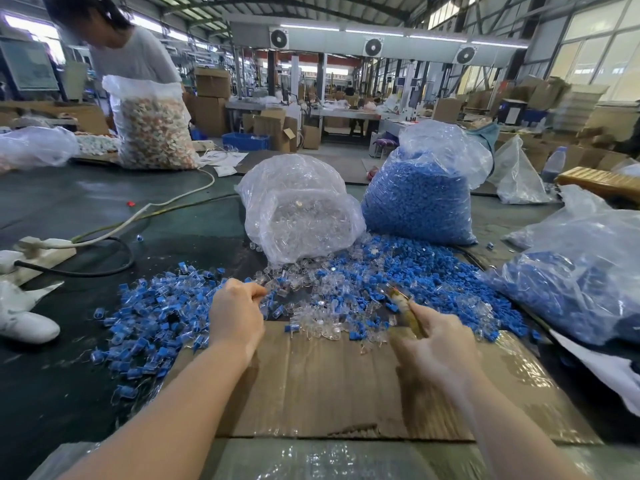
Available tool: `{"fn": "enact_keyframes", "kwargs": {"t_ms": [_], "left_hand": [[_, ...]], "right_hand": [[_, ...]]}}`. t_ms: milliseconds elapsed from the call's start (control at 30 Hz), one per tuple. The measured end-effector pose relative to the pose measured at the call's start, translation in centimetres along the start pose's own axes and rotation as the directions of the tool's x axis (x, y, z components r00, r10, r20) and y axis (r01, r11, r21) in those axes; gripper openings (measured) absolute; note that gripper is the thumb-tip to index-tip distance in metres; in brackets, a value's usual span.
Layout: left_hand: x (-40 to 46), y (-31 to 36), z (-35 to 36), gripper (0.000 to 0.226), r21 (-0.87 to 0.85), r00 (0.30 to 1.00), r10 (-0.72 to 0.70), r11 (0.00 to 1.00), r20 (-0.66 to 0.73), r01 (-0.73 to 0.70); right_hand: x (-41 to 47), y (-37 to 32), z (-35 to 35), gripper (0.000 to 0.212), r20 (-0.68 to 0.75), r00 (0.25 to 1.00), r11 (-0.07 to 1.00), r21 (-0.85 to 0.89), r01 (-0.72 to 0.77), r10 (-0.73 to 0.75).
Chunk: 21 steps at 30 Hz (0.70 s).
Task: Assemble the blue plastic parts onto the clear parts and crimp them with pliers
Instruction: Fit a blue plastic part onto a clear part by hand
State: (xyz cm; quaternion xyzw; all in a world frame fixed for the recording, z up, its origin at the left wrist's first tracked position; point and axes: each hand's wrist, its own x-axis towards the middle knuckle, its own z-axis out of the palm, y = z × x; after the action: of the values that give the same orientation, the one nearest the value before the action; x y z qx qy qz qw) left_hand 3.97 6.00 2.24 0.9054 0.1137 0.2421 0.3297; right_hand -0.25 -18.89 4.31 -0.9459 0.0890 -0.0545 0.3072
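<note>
Two hands: left hand (237,315) pinches clear part (273,289), right hand (433,344) grips pliers (403,299).

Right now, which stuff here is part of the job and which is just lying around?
Job: loose blue parts, clear parts, assembled pile, pliers in right hand, left hand.
Lying about: power strip, white shoe, water bottle.

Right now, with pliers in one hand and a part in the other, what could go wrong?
1. The right hand grips the pliers close to the left hand, which pinches a small part; the fingers might get nipped.
2. Finished pieces on the left lie right beside the loose clear parts and blue parts, so they could mix.
3. The blur makes alignment hard to judge.
</note>
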Motion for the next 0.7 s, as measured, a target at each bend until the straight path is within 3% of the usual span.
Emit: {"fn": "enact_keyframes", "kwargs": {"t_ms": [67, 200, 367, 467, 600, 700], "left_hand": [[0.0, -0.8, 0.0, 0.028, 0.093, 0.999, 0.028, 0.995, 0.025, -0.03], [-0.5, -1.2, 0.1, 0.034, 0.276, 0.997, 0.039, 0.96, 0.069, -0.056], [-2.1, 0.4, 1.4, 0.024, 0.148, 0.98, 0.19, 0.969, 0.064, -0.198], [-3.3, 1.9, 2.6, 0.021, 0.016, 0.951, 0.283, 0.958, 0.122, -0.287], [-5.0, 3.1, 4.4, 0.022, -0.071, 0.938, 0.305, 0.952, 0.162, -0.298], [-6.0, 3.0, 5.2, 0.027, -0.082, 0.933, 0.32, 0.947, 0.163, -0.31]], "right_hand": [[-0.1, 0.8, 0.2, 0.046, -0.051, 0.997, 0.971, -0.228, -0.07, 0.059], [-0.1, 2.3, 0.9, 0.054, -0.048, 0.993, 0.92, -0.372, -0.121, 0.111], [-0.2, 2.2, 0.9, 0.051, -0.02, 0.995, 0.882, -0.461, -0.099, 0.101], [-0.5, 1.7, 1.2, 0.049, -0.097, 0.995, 0.866, -0.5, -0.015, -0.038], [-1.0, 0.0, 3.5, 0.036, -0.086, 0.943, 0.866, -0.429, 0.256, -0.321], [-1.0, -1.1, 5.4, 0.031, -0.096, 0.92, 0.853, -0.419, 0.31, -0.381]]}}
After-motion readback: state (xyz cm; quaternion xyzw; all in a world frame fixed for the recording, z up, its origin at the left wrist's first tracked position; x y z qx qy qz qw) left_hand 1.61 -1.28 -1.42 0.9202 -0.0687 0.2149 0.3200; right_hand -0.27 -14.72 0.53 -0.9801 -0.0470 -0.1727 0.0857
